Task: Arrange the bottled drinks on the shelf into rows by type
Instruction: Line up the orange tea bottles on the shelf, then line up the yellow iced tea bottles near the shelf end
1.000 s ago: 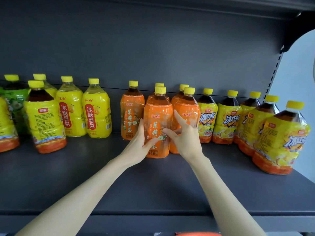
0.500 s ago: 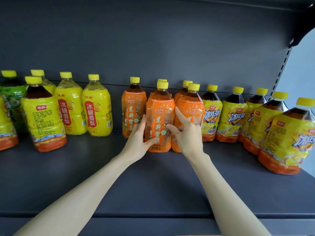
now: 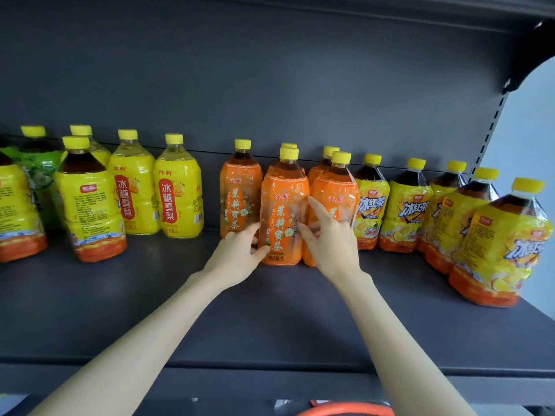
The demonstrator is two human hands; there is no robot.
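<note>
There is a single view, from a wide-angle camera worn on the person's head. It faces straight into a dark grey shelf [image 3: 90, 319] from just in front of it, tilted a little downward so both forearms run up from the bottom edge toward the middle. It sits close: the row of bottled drinks [image 3: 283, 205] spans the full width, and the wide lens bows the shelf's right upright [image 3: 492, 127] and leans the bottles at the edges. With only one camera, no second view shares any part of the scene.
</note>
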